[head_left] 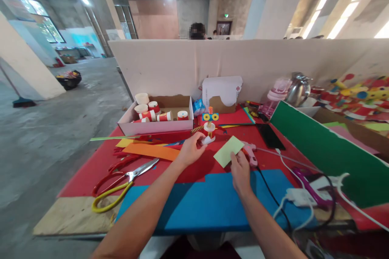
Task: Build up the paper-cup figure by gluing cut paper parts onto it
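My left hand [192, 149] has its fingers closed on a small white curved piece [208, 141], which looks like paper. Right behind that piece stands a figure made from a paper cup [209, 127], with two yellow ring eyes on blue and an orange folded top. Between the thumb and fingers of my right hand [240, 169] is a light green sheet of paper [227, 150], tilted above the red table covering. A pink glue gun [251, 154] lies just beyond the right hand, partly hidden by it.
Large scissors [133, 175] with red and yellow handles lie at left, by an orange paper strip [152, 151]. Behind is a box [158, 128] with several red-and-white cups. At right are a phone [270, 136], a green board [328, 153], white cables [299, 197] and a steel jug [299, 89].
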The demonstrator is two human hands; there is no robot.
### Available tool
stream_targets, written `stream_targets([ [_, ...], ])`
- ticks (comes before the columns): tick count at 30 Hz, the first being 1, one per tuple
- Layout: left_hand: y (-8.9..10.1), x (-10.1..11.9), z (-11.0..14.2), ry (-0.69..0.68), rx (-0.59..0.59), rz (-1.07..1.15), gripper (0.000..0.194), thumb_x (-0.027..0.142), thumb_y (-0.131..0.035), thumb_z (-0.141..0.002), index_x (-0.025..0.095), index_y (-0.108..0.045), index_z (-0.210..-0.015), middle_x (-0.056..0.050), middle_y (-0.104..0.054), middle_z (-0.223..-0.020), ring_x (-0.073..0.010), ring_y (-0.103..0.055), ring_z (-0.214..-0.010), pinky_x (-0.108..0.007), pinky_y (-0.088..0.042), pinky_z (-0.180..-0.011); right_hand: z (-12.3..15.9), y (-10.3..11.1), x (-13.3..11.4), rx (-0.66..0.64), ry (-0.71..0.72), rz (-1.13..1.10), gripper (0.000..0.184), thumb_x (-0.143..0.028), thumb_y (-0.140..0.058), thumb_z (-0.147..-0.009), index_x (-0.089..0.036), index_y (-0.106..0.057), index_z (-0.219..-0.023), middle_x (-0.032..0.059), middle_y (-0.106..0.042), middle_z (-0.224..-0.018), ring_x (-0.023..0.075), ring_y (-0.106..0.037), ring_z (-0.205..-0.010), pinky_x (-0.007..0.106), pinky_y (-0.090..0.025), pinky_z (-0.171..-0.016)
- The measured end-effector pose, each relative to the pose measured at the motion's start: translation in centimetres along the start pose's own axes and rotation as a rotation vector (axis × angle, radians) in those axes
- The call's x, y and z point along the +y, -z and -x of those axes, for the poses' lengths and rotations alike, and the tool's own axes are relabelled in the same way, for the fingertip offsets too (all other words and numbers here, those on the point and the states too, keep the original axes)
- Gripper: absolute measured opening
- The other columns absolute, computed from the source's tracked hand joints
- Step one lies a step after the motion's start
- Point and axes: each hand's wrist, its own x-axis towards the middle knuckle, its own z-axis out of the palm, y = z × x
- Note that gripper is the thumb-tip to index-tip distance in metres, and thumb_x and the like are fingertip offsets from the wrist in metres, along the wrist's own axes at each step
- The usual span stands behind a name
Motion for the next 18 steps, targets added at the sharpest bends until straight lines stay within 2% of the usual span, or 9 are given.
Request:
stream_targets([
  [5, -0.1, -0.3, 0.8, -0.107, -0.149, 0.180, 0.020, 0.021, -0.060, -0.076, 0.019, -0.060, -0.096, -0.005, -0.065, -0.097, -0.0169, -0.060, -0.089, -0.028, -0.047, -0.081, -1.0, -2.0, -1.0, -0.189, -0.154, -0.163, 0.043, -0.059, -0.062, -0.068, -0.019, -0.065, -0.084, 0.0029, -0.067, -0.068, 0.0215, -0.061, -0.068, 0.030, -0.047, -0.060],
  [7, -0.3, -0.4, 0.9, -0.131, -0.161, 0.169, 0.019, 0.019, -0.061, -0.074, 0.018, -0.061, -0.094, -0.004, -0.063, -0.093, -0.0168, -0.058, -0.087, -0.028, -0.047, -0.080, -1.4, -2.7, -1.2, -0.194, -0.185, -0.183, 0.040, -0.059, -0.064, -0.065, -0.020, -0.062, -0.075, 0.0005, -0.064, -0.062, 0.0196, -0.059, -0.063, 0.028, -0.045, -0.056],
  [9, -0.4, -0.6, 0.9, -0.137, -0.152, 0.150, 0.019, 0.017, -0.062, -0.073, 0.018, -0.061, -0.092, -0.004, -0.063, -0.090, -0.0166, -0.056, -0.085, -0.028, -0.046, -0.078, -1.6, -3.1, -1.2, -0.145, -0.202, -0.229, 0.038, -0.058, -0.066, -0.064, -0.020, -0.058, -0.069, -0.0015, -0.060, -0.059, 0.0178, -0.056, -0.061, 0.026, -0.043, -0.054],
  [12, -0.5, -0.8, 0.8, -0.138, -0.140, 0.150, 0.019, 0.013, -0.063, -0.073, 0.017, -0.061, -0.091, -0.003, -0.063, -0.089, -0.0163, -0.054, -0.084, -0.028, -0.044, -0.077, -1.4, -3.3, -1.1, -0.094, -0.208, -0.336, 0.038, -0.056, -0.068, -0.063, -0.021, -0.054, -0.067, -0.0029, -0.059, -0.062, 0.0160, -0.055, -0.060, 0.026, -0.044, -0.056],
  [18, -0.8, -0.7, 0.9, -0.158, -0.166, 0.179, 0.015, 0.014, -0.064, -0.074, 0.017, -0.063, -0.089, -0.003, -0.059, -0.088, -0.0163, -0.054, -0.085, -0.027, -0.044, -0.078, -0.8, -2.7, -0.8, -0.109, -0.238, -0.424, 0.041, -0.058, -0.072, -0.061, -0.022, -0.059, -0.075, -0.0015, -0.063, -0.068, 0.0185, -0.058, -0.069, 0.029, -0.048, -0.065],
])
